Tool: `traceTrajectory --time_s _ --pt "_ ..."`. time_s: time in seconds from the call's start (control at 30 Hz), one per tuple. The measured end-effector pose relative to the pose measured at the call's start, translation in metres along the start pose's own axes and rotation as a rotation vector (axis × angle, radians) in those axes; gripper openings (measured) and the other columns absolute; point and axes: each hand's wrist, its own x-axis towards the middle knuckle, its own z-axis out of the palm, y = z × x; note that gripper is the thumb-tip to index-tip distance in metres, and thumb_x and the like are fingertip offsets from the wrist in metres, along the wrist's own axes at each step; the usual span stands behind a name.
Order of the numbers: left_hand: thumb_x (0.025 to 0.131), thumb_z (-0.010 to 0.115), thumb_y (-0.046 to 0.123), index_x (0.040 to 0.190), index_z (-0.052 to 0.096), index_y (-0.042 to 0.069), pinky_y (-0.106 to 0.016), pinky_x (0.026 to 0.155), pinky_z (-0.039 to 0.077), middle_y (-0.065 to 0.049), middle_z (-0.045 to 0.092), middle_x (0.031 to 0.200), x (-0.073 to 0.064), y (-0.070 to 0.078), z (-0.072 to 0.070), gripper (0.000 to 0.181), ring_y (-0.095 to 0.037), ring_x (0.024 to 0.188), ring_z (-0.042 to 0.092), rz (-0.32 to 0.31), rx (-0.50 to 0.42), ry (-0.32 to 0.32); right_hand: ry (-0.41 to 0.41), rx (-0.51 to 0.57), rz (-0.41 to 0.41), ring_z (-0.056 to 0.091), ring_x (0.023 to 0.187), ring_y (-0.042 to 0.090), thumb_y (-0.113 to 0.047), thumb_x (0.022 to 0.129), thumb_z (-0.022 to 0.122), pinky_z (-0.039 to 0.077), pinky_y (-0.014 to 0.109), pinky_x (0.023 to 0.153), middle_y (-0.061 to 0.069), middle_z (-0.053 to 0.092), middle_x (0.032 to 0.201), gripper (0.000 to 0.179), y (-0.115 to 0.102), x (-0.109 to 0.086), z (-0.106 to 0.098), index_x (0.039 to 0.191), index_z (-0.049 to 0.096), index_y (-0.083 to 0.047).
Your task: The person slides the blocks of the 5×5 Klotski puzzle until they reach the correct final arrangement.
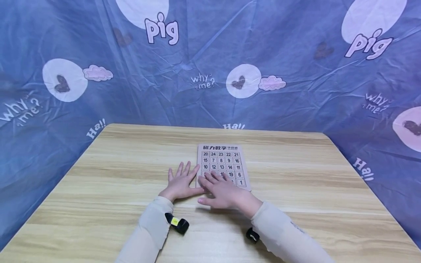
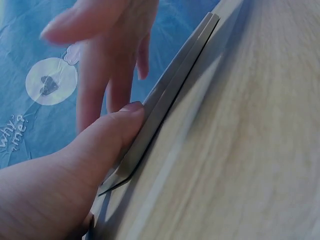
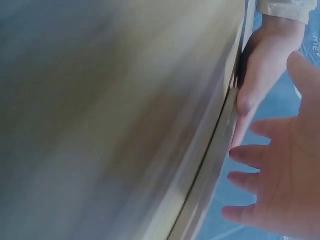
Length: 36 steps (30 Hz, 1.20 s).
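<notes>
A number slide puzzle, a flat pale board with rows of numbered tiles and printed characters along its top, lies on the wooden table. My left hand is spread at the board's lower left, its index fingertip by the left edge. In the left wrist view the left thumb rests against the edge of the board. Over the lower rows, my right hand has its fingers extended, covering several tiles. Its fingertips appear close to the board's surface; whether they touch it is hard to tell.
The pale wood-grain table reaches out on all sides of the board. Behind and beside it hangs a blue printed cloth. A black strapped device sits on the left wrist, another at the right.
</notes>
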Motion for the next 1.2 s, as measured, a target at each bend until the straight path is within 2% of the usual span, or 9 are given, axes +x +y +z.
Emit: traceTrajectory --time_s 0.5,0.67,0.83,1.03,1.2 --pt "0.064 0.046 0.073 0.139 0.017 0.025 -0.057 0.091 -0.013 -0.012 0.006 0.142 -0.001 0.002 -0.001 0.093 -0.032 0.127 -0.005 -0.014 -0.017 -0.011 0.084 0.021 0.123 0.014 0.126 0.032 -0.058 0.083 0.037 0.013 0.058 0.094 0.011 0.023 0.138 0.073 0.046 -0.064 0.004 0.138 0.022 -0.013" --pt "0.064 0.046 0.073 0.138 0.018 0.026 -0.057 0.092 -0.013 -0.012 0.006 0.142 0.0 0.002 -0.001 0.093 -0.031 0.127 -0.006 -0.019 -0.015 -0.011 0.092 0.032 0.148 0.016 0.125 0.033 -0.057 0.083 0.039 0.012 0.058 0.094 0.011 0.025 0.138 0.072 0.055 -0.079 0.006 0.137 0.023 -0.013" --pt "0.064 0.046 0.073 0.139 0.017 0.026 -0.057 0.092 -0.013 -0.012 0.006 0.142 -0.001 0.001 0.0 0.092 -0.031 0.127 -0.006 -0.023 -0.017 -0.011 0.091 0.019 0.138 0.017 0.125 0.034 -0.057 0.083 0.038 0.012 0.058 0.095 0.013 0.026 0.137 0.072 0.055 -0.082 0.007 0.137 0.023 -0.012" --pt "0.065 0.046 0.073 0.139 0.016 0.027 -0.056 0.091 -0.014 -0.011 0.006 0.142 0.0 0.0 0.001 0.092 -0.031 0.127 -0.006 -0.026 -0.019 -0.008 0.099 0.0 0.104 0.018 0.124 0.034 -0.058 0.083 0.037 0.013 0.057 0.094 0.014 0.026 0.137 0.072 0.049 -0.076 0.008 0.137 0.022 -0.012" --pt "0.064 0.045 0.075 0.139 0.015 0.028 -0.056 0.092 -0.015 -0.01 0.005 0.142 0.001 -0.001 0.002 0.093 -0.03 0.127 -0.006 -0.032 -0.016 -0.013 0.096 -0.012 0.107 0.019 0.125 0.032 -0.058 0.082 0.037 0.014 0.057 0.095 0.012 0.026 0.137 0.072 0.045 -0.072 0.009 0.138 0.022 -0.014"
